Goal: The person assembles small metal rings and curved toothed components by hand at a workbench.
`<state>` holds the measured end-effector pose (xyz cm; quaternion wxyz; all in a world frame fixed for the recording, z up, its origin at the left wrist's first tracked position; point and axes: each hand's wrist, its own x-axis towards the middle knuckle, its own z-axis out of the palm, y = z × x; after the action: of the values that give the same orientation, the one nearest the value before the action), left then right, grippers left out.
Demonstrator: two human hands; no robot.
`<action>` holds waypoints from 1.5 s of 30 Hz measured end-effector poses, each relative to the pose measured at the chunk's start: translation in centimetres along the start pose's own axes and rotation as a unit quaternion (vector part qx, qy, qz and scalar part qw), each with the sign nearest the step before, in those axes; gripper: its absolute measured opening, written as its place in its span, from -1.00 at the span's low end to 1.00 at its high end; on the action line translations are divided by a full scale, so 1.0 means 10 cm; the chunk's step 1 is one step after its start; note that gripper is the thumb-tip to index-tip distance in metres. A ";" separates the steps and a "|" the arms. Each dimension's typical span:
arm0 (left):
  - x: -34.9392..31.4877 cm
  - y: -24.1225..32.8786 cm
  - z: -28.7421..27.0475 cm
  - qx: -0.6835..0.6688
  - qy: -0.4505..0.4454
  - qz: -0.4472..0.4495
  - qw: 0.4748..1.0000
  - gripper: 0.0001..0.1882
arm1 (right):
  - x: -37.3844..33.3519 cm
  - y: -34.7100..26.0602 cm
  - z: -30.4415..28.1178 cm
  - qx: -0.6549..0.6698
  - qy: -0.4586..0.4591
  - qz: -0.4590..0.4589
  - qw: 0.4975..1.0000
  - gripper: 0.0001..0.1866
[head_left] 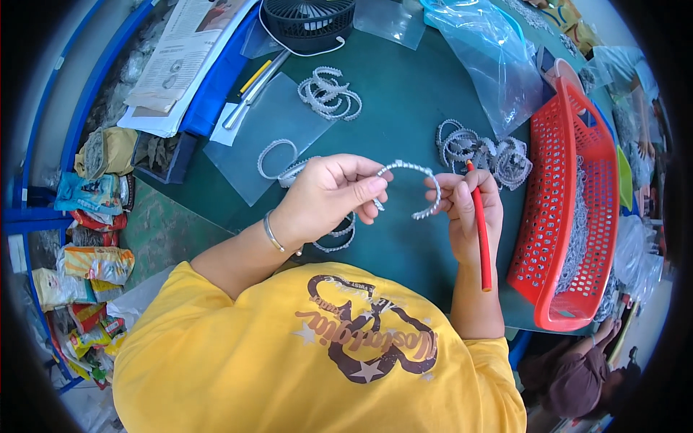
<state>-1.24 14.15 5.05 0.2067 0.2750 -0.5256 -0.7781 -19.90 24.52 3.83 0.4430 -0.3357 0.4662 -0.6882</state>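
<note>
A green table (404,83) spans the view. On its left stand a blue frame (32,216) and piled colourful packets (94,263); at the lower right is a co-worker (577,379) in a dark top.

Of the containers, the dark blue bin (175,164) at left holds gray pieces (154,150). A light blue tray (518,25) sits at the upper right, partly covered by a clear bag (491,68). Farther right, a red perforated basket (533,238) leans at a tilt, gray strands (574,252) inside.

Among the rest, a newspaper (180,58) lies at left, then a clear sheet (245,159), with gray loops (328,101) over its upper right corner, and a black fan (307,27). The left hand (332,193), hiding some loops behind it, pinches the left side of a gray toothed band (411,167), an open ring held above the table between both hands. The right hand (473,209) has its fingertips at the band's right side and grips a red stick (482,238). Just beyond it lies a gray tangle (498,155).
</note>
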 end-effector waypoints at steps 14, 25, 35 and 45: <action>0.06 -0.15 0.04 -0.008 -0.004 0.009 1.000 -0.78 | -0.13 -0.03 0.11 -0.191 -0.059 -0.205 0.958 -0.62; -0.03 -0.08 0.02 0.014 0.012 0.088 0.996 -0.81 | -0.10 0.12 0.09 -0.192 0.021 -0.175 0.965 -0.73; -0.02 -0.16 0.07 0.094 -0.008 0.116 0.989 -0.82 | -0.05 0.12 0.14 -0.233 0.038 -0.204 0.950 -0.77; 0.05 -0.14 0.14 0.319 -0.005 0.254 0.913 -0.87 | -0.12 0.20 0.25 -0.259 -0.005 -0.152 0.954 -0.67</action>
<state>-2.54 15.35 4.06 0.2959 0.1799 -0.7990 -0.4916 -16.65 24.46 2.75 0.2338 -0.5094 0.5693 -0.6014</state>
